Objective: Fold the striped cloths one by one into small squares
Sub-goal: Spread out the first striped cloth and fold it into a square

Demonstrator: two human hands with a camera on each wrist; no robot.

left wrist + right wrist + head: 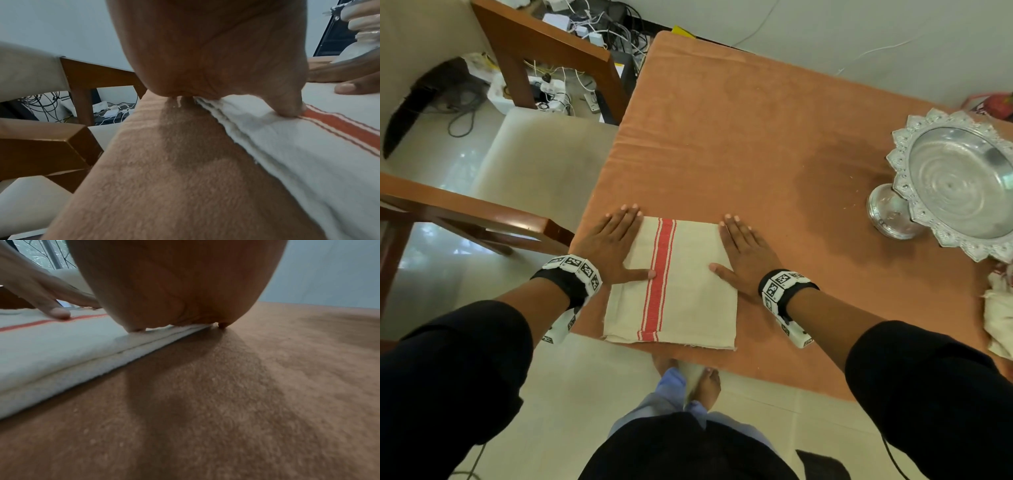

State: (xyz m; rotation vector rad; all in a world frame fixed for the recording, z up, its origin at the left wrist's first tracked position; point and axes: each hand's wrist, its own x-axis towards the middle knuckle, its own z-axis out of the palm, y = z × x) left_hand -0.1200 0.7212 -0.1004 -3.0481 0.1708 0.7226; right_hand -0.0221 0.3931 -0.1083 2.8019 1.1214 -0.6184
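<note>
A cream cloth with a red stripe (685,284) lies folded into a thick rectangle at the near edge of the table (756,144). My left hand (616,240) lies flat over its left edge, fingers straight, thumb reaching to the stripe. My right hand (743,246) lies flat over the right edge, thumb on the fabric. In the left wrist view the folded cloth (298,154) shows stacked layers under my left hand (226,56). In the right wrist view the cloth (61,353) lies under my right hand (174,288).
An orange towel covers the table. A silver pedestal tray (962,185) lies tipped at the right edge, with crumpled pale cloth (1000,308) below it. A cushioned wooden chair (527,185) stands to the left. Cables and chargers (571,89) litter the floor behind.
</note>
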